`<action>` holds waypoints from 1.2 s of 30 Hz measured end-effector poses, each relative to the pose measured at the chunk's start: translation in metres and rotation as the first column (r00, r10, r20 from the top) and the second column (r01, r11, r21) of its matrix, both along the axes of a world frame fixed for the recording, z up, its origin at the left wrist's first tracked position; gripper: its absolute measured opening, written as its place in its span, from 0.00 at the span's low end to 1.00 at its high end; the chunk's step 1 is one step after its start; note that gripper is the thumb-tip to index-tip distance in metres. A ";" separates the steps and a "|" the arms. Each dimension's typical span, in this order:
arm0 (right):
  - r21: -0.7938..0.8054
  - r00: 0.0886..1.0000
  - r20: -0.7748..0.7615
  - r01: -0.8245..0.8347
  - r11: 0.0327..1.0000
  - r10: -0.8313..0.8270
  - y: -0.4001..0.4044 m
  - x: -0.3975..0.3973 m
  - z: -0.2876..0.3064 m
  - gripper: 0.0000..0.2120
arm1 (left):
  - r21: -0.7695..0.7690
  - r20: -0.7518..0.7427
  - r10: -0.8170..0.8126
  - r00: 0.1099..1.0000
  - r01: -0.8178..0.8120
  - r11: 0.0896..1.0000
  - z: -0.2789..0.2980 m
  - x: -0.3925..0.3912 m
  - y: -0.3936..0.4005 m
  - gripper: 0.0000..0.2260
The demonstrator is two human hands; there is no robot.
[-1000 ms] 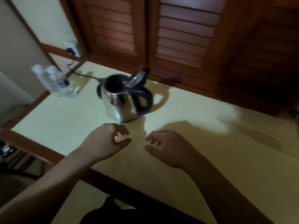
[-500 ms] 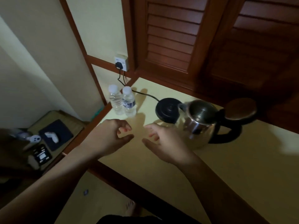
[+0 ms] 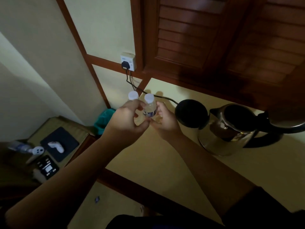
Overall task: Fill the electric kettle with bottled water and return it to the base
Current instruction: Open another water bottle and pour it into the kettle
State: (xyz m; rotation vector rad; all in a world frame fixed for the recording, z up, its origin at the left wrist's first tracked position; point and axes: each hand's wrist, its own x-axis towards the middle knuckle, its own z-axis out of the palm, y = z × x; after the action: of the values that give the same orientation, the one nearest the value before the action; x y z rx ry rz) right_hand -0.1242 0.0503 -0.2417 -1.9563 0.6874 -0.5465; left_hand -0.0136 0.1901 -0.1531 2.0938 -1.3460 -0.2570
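nearby, steel kettle (image 3: 231, 129) stands open-lidded beside black base (image 3: 191, 112).

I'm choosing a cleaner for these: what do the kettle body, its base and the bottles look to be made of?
Kettle body: polished metal, probably stainless steel; it mirrors its surroundings. Base: matte black, likely plastic, no shine. Bottles: clear thin plastic, see-through, with white caps that look like plastic.

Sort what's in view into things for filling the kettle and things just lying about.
For the job: kettle, base, two water bottles, left hand, right hand.

Lying about: game controller, dark pad, green bin, third bottle.
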 end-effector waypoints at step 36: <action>0.029 0.937 -0.064 0.344 0.938 -0.342 0.065 -0.253 -0.021 0.29 | -0.238 -0.496 -0.601 0.627 0.568 0.788 -0.018 -0.166 -0.059 0.13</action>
State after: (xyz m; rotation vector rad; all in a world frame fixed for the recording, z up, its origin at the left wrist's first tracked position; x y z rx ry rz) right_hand -0.3775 0.1156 -0.2625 -1.8298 1.0809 -0.6830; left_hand -0.1792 0.1312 -0.1713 1.2870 -1.5811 -1.0061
